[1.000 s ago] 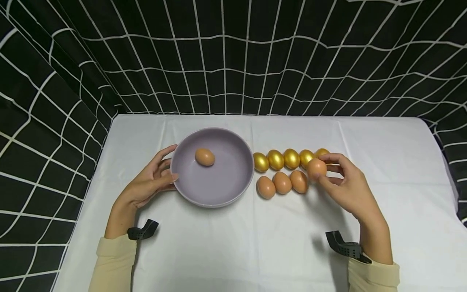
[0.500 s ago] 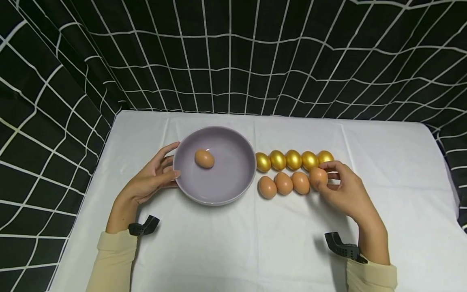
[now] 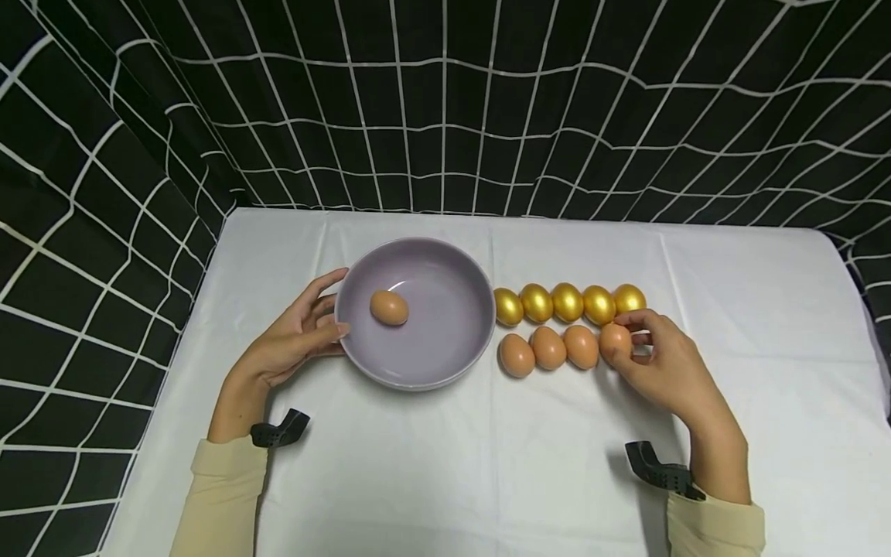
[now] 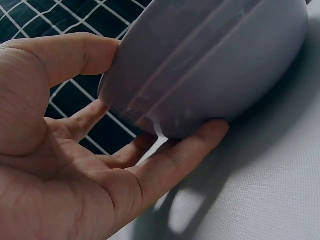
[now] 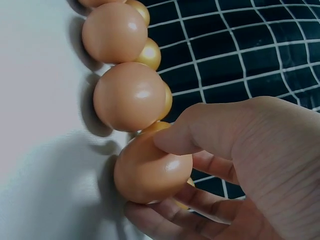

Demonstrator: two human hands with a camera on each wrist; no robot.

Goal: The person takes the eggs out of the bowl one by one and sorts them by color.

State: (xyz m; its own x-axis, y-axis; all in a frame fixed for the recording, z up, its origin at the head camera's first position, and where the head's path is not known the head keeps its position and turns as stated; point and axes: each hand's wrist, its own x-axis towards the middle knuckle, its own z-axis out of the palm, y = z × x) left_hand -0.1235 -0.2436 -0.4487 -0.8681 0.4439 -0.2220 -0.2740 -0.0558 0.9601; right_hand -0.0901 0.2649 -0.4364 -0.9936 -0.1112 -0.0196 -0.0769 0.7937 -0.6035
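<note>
Right hand (image 3: 661, 363) pinches a brown egg (image 3: 616, 340) at the row's three-o'clock end, down on the cloth (image 3: 487, 464). Left hand (image 3: 292, 344) cups the bowl (image 3: 445, 363) at nine o'clock, steadying it; one egg (image 3: 388, 307) lies inside.

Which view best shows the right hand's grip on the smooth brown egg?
The right wrist view: thumb and fingers of the right hand pinch the smooth brown egg close up. The head view shows it small, at the row's end. The left wrist view misses it.
</note>
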